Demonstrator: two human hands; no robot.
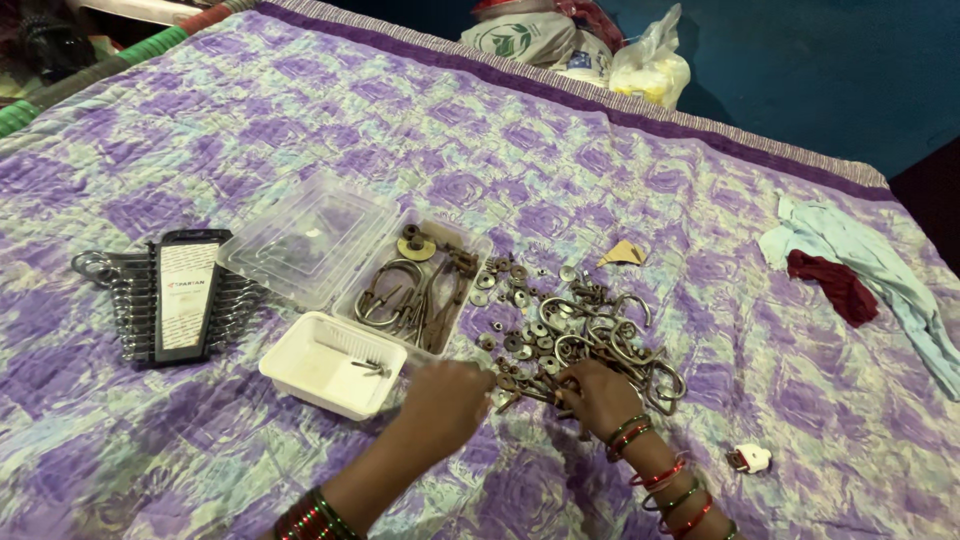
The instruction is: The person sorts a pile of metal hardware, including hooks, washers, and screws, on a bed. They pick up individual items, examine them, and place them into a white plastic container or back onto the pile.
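Observation:
A heap of rusty nuts, washers and U-shaped clamps point(585, 335) lies on a purple quilt point(300, 120). My right hand point(597, 393) rests with fingers curled on the near edge of the heap. My left hand point(447, 396) hovers blurred between the heap and a white tray point(310, 375) holding a small metal piece. Whether either hand holds a piece I cannot tell. Behind the tray stands a clear plastic box point(455, 300) with clamps, bolts and a washer, its lid point(300, 235) open to the left.
A black holder of wrenches point(175, 295) lies at the left. A scrap of cardboard point(622, 254) lies beyond the heap. Light blue and dark red cloths point(850, 265) sit at the right, a small white and red object point(750, 459) near my right wrist, bags point(580, 45) at the far edge.

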